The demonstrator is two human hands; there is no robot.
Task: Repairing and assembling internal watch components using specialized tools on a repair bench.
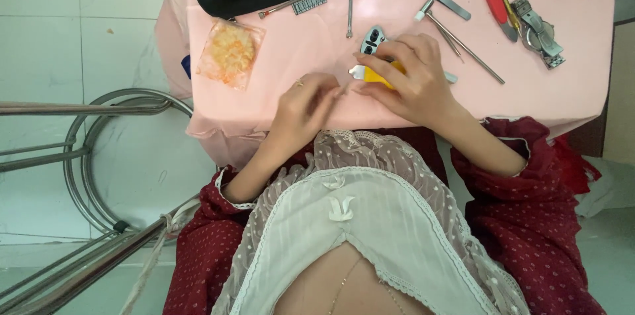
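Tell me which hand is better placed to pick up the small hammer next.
Right hand, likely: the small hammer lies just beyond its knuckles. The left hand is farther away, though the right already grips a yellow tool.

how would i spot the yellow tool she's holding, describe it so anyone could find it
Start at the pink table and look to its near edge, where the two hands meet. The yellow tool lies under the right hand, with its white tip pointing towards the left hand. It is the only yellow-and-white thing there; the tools beyond it are bare metal or red.
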